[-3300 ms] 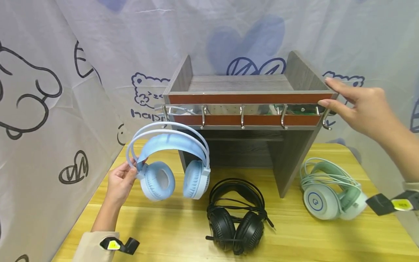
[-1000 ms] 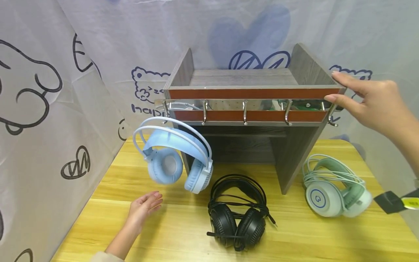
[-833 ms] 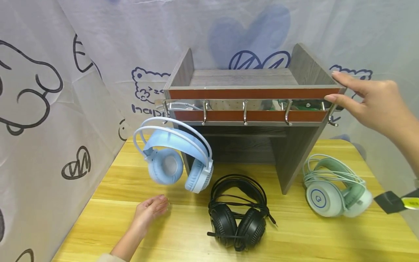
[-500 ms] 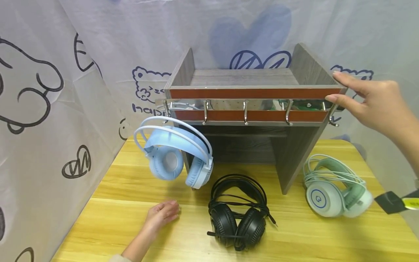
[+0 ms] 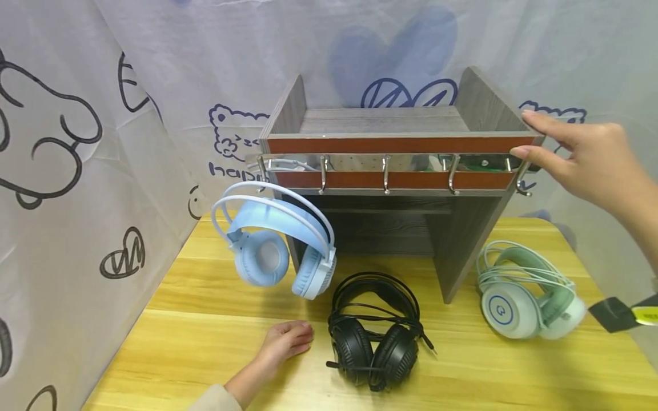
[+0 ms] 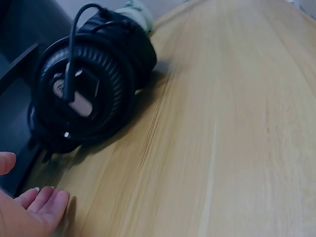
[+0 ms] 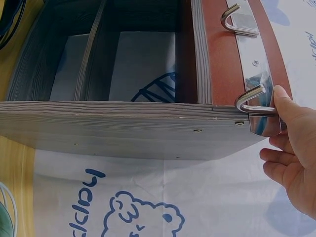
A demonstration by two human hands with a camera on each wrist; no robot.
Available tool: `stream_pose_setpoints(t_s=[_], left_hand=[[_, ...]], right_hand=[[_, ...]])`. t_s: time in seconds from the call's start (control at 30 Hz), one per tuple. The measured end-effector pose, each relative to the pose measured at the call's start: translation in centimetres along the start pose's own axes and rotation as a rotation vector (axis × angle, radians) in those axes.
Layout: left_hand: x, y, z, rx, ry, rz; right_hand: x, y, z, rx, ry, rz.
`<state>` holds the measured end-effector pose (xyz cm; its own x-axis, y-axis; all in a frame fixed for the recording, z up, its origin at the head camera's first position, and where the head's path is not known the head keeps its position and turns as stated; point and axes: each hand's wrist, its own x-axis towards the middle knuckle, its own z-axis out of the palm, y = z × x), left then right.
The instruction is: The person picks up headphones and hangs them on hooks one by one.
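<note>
My left hand (image 5: pixel 285 341) is low over the table, just left of the black headphones (image 5: pixel 379 342), with loosely bent fingers and nothing in them. In the left wrist view a gap separates its fingertips from the black headphones' ear cup (image 6: pixel 81 94). Light blue headphones (image 5: pixel 277 220) hang tilted by their headband from the leftmost hook (image 5: pixel 262 171) of the grey wooden shelf (image 5: pixel 382 120). My right hand (image 5: pixel 586 157) grips the shelf's upper right corner, thumb at the front near the end hook (image 7: pixel 256 101) and fingers at the side panel.
Pale green headphones (image 5: pixel 519 302) with a wrapped cable lie on the wooden table (image 5: pixel 205 337), right of the shelf. Several hooks line the metal rail (image 5: pixel 354 162) along the shelf's red front. A printed white cloth (image 5: pixel 169 74) encloses the table's back and sides.
My left hand has let go of the light blue headphones, now hanging on the leftmost hook, and moved down and right to beside the black headphones. My right hand stays at the shelf corner.
</note>
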<state>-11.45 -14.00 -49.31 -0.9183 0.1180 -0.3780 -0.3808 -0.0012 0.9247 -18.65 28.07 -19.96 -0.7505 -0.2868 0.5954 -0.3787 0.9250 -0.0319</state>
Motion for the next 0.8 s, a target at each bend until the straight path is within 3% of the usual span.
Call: stream_pose_setpoints(t_s=[0.23, 0.47, 0.8], left_hand=[[0.8, -0.1, 2.2, -0.051, 0.006, 0.012], [1.4, -0.3, 3.4, -0.089, -0.001, -0.07], [2.5, 0.3, 4.4, -0.111, 0.004, -0.123]], right_hand=[[0.0, -0.2, 0.2, 0.019, -0.029, 0.031], [0.1, -0.2, 0.1, 0.0, -0.032, 0.027], [0.0, -0.3, -0.1, -0.001, -0.056, 0.061]])
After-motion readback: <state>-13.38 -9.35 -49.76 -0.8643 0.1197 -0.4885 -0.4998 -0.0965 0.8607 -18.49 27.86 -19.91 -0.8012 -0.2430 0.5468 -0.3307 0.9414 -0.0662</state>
